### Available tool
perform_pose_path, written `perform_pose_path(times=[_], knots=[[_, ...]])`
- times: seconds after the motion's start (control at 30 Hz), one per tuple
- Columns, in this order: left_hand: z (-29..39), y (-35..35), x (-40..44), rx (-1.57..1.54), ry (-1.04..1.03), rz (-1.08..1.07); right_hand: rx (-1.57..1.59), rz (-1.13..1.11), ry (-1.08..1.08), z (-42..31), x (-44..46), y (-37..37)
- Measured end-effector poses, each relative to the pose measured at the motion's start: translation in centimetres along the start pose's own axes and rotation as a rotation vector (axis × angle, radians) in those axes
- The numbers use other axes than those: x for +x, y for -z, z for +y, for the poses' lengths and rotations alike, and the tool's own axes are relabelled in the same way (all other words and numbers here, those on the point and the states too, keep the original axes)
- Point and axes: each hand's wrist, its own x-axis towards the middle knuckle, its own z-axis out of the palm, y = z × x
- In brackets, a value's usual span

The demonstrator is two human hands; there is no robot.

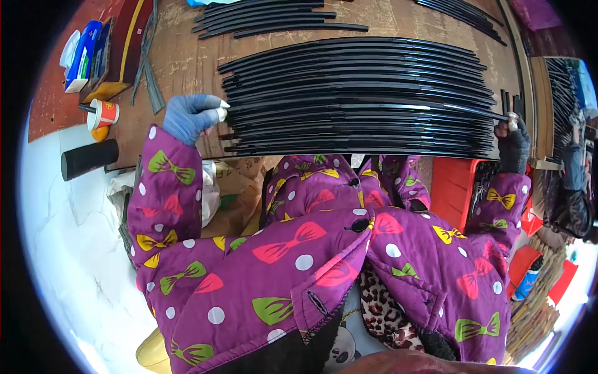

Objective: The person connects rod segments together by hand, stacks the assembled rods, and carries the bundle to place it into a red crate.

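Note:
Many thin black strips (361, 93) lie side by side across the wooden table in front of me. At their left end my left hand (192, 118), in a blue-grey glove with white-covered fingertips, pinches the tip of one strip. My right hand (512, 140), in a dark glove with a white-wrapped finger, is closed around the right end of a strip that stands out slightly from the row. Both hands are near the front edge of the table.
More black strips (280, 19) lie farther back, others (464, 19) at the back right. To the left are a tissue box (82, 57), a paper cup (106, 113) and a black cylinder (90, 159). A red crate (451, 190) stands below the table. A person (572, 181) is at the far right.

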Motion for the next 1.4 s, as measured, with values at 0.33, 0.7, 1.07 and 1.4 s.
perform_pose_path(times=[0.33, 0.7, 1.07, 1.4], knots=[[1.2, -2.3, 0.5, 0.266, -0.196, 0.171, -1.141, 0.422, 0.206, 0.0, 1.0, -3.1], [9.2, -5.9, 6.2, 1.068, -0.656, 0.318, -1.888, 0.215, 0.327, -2.9, 14.7, -10.1], [8.7, -6.1, 7.5, 1.177, -0.606, 0.340, -2.274, 0.037, 0.421, -4.4, 16.9, -13.6], [6.0, -5.0, 3.3, 0.635, -0.554, 0.419, -2.344, -0.221, 0.537, -3.2, 15.5, -16.0]])
